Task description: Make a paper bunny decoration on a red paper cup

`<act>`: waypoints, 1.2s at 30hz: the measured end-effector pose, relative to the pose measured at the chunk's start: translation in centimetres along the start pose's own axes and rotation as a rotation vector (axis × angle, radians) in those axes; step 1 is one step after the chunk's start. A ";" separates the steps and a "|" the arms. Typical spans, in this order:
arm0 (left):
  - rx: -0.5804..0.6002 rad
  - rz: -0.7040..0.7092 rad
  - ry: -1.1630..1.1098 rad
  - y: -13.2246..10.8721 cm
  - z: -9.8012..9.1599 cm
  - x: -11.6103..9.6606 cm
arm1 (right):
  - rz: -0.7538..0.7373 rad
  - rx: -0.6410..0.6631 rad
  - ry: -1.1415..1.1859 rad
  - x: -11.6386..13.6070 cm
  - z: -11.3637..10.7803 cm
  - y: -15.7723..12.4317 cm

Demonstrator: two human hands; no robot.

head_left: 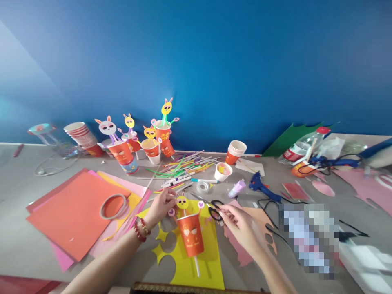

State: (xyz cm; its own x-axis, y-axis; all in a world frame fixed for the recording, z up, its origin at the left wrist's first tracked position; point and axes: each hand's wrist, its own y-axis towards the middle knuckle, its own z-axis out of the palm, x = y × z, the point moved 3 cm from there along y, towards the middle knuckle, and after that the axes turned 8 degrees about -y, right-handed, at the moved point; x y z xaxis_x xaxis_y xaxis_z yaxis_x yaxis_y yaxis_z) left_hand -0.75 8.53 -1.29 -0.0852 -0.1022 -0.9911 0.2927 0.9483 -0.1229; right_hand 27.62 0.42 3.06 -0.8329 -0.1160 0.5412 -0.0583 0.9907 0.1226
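An orange paper cup puppet [190, 236] is over a yellow paper sheet [214, 261] with cut-out holes. A yellow animal head [182, 202] and two round paws rise from its rim, and a white straw [197, 266] sticks out below. My left hand [163, 207] is closed, fingertips pinched at the left edge of the head; its exact hold is partly hidden. Black-handled scissors [216, 210] lie to the right of the puppet, blades pointing left. The fingers of my right hand [237, 222] are closed at the handle loops.
Finished puppets [120, 152] and stacked cups [83, 136] line the wall. Colored straws [183, 166], tape [202, 187], a glue gun [261, 186] and its black cord lie beyond my hands. Orange sheets [76, 212] carry a tape ring [112, 206] at left. A bottle [301, 147] stands far right.
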 end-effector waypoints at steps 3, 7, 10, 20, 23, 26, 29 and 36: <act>0.015 0.013 0.021 0.1 0.3 0.1 | -0.091 0.062 -0.185 1.7 -0.1 2.7; 0.003 0.044 0.080 0.1 0.8 0.0 | -0.170 0.069 -0.371 4.0 0.8 8.1; -0.024 0.067 0.146 -0.1 0.9 -0.2 | -0.201 0.078 -0.461 5.5 2.5 11.7; -0.115 0.204 0.459 -1.0 0.5 -2.0 | -0.147 0.169 -0.714 6.0 6.4 15.5; -0.147 0.260 0.533 -1.1 0.4 -2.6 | -0.140 0.176 -0.734 5.7 6.2 15.8; -0.171 0.320 0.587 -0.9 0.2 -3.0 | -0.161 0.167 -0.713 5.8 5.8 16.0; -0.186 0.385 0.623 -0.9 -0.1 -3.4 | -0.224 0.136 -0.645 6.7 5.1 16.2; -0.170 0.584 0.712 -1.9 0.2 -5.8 | -0.493 0.166 -0.348 10.5 3.3 13.1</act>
State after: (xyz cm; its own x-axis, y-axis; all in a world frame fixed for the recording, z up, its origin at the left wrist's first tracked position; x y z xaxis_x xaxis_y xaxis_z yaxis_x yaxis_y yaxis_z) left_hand -0.61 7.29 4.71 -0.5483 0.5588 -0.6221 0.3343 0.8284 0.4494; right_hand 16.28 12.47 7.56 -0.8151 -0.5603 0.1475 -0.5429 0.8275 0.1431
